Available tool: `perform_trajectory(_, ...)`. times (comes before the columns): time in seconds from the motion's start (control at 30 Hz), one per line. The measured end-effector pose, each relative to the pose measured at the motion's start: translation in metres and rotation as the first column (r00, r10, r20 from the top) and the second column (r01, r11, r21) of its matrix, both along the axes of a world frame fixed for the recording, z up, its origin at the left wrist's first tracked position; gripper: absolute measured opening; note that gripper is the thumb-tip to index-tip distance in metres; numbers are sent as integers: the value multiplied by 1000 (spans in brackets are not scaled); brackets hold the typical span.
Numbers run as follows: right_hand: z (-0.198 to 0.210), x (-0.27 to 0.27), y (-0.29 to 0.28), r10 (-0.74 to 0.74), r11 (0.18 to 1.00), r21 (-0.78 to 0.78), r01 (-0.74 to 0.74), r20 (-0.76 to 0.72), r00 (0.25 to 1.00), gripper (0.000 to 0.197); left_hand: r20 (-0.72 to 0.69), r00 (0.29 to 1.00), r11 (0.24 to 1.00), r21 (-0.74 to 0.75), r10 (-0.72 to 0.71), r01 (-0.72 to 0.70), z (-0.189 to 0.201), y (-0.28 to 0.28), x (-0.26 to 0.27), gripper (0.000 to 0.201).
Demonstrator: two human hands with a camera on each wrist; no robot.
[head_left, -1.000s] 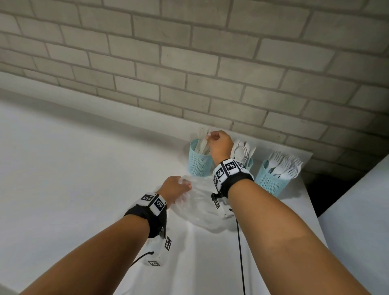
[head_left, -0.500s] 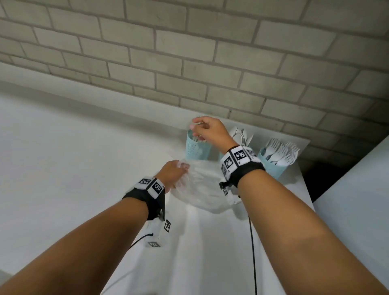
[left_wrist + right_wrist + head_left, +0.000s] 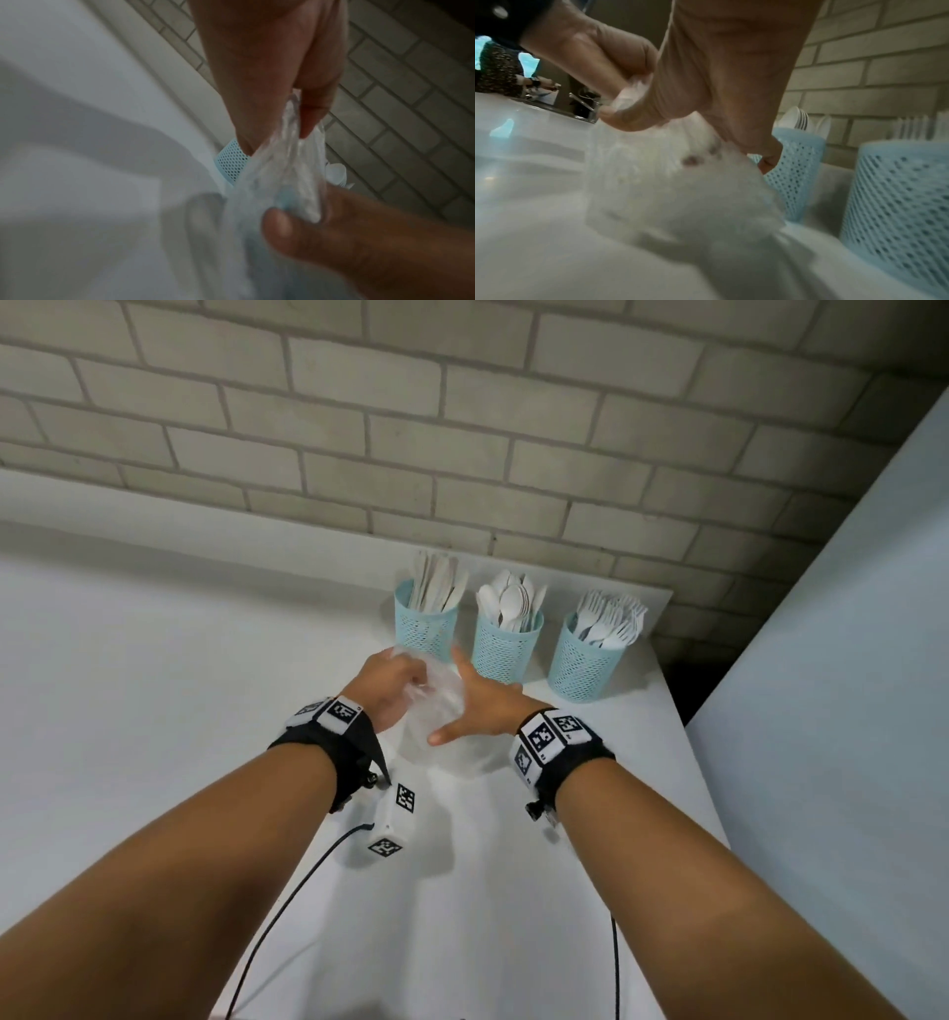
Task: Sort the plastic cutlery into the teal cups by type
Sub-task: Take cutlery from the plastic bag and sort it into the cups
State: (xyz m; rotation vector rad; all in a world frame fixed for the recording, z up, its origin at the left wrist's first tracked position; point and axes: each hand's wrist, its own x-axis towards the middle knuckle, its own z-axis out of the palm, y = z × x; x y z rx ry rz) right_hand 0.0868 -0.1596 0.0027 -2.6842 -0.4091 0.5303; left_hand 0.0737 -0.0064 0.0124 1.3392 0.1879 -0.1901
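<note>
Three teal perforated plastic cups stood in a row near the back edge of the white table, close to the pale brick wall. The left cup held white plastic knives, the middle cup white plastic spoons, and the right cup white plastic forks.

Just in front of the left and middle cups, both hands met on a crumpled clear plastic bag, raised off the table. The left hand pinched the bag's upper edge between thumb and curled fingers; the left wrist view showed the film bunched in that pinch. The right hand had its thumb stretched out along the near side of the bag, while its fingers curled into the film on the far side, beside the middle cup, as the right wrist view showed.

No loose cutlery was seen in the bag, though the film was blurred. A small white tagged box with a black cable lay on the table under the left wrist.
</note>
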Motion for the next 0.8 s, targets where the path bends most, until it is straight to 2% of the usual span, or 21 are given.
perform_trajectory(0.07, -8, -1, -8, -9, 997, 83, 12, -38, 999, 120, 16, 1000, 993, -118, 1, 1, 3, -3, -3, 15)
perform_trajectory(0.17, -10, -2, -24, 9, 966, 257, 20, -111, 994, 86, 46, 999, 982, -190, -8, 16, 7, -8, -7, 29)
perform_trajectory(0.23, -10, -2, -36, -82, 891, 433, 139, -146, 986, 65, 45, 999, 988, -154, 31, -24, 9, -12, -11, 28)
perform_trajectory(0.27, -7, -4, -40, -149, 838, 507, 205, -149, 978, 50, 40, 999, 991, -132, 26, -20, 8, -14, -12, 35)
perform_trajectory(0.3, -3, -6, -43, -233, 779, 564, 274, -145, 961, 38, 48, 999, 994, -108, 2, 3, 7, -17, -13, 48)
perform_trajectory(0.33, -1, -5, -44, -329, 698, 624, 351, -156, 931, 37, 50, 998, 998, -61, -23, 26, 8, -21, -16, 60)
perform_trajectory(0.4, 6, -8, -40, -477, 456, 750, 480, -250, 843, 42, 17, 998, 996, 74, -54, 53, 3, -29, -18, 72)
perform_trajectory(0.43, 10, -10, -34, -505, 323, 804, 499, -299, 810, 41, -26, 997, 989, 122, -79, 81, 0, -33, -17, 68)
perform_trajectory(0.47, 13, -11, -28, -512, 224, 844, 488, -324, 796, 38, -68, 991, 984, 133, -114, 122, 3, -38, -21, 60)
perform_trajectory(0.5, 17, -13, -22, -506, 144, 877, 458, -333, 796, 36, -101, 982, 979, 107, -161, 172, 3, -42, -23, 53)
perform_trajectory(0.53, 19, -14, -16, -506, 109, 904, 414, -308, 806, 34, -114, 969, 973, 42, -219, 225, 2, -45, -24, 47)
perform_trajectory(0.57, 21, -16, -12, -499, 98, 925, 367, -273, 822, 33, -93, 953, 957, -42, -290, 287, 1, -47, -24, 42)
perform_trajectory(0.63, 24, -19, -8, -459, 175, 940, 291, -184, 869, 30, -25, 941, 926, -188, -338, 328, 0, -47, -23, 39)
perform_trajectory(0.7, 25, -23, -11, -402, 346, 911, 224, -72, 913, 33, -22, 980, 945, -269, -197, 184, 2, -45, -19, 35)
perform_trajectory(0.77, 16, -24, -13, -372, 550, 816, 176, 50, 927, 44, -30, 1000, 943, -332, -6, -4, 1, -40, -12, 37)
perform_trajectory(0.8, 10, -22, -13, -381, 603, 774, 190, 70, 922, 52, -13, 998, 927, -370, 54, -55, 1, -39, -9, 38)
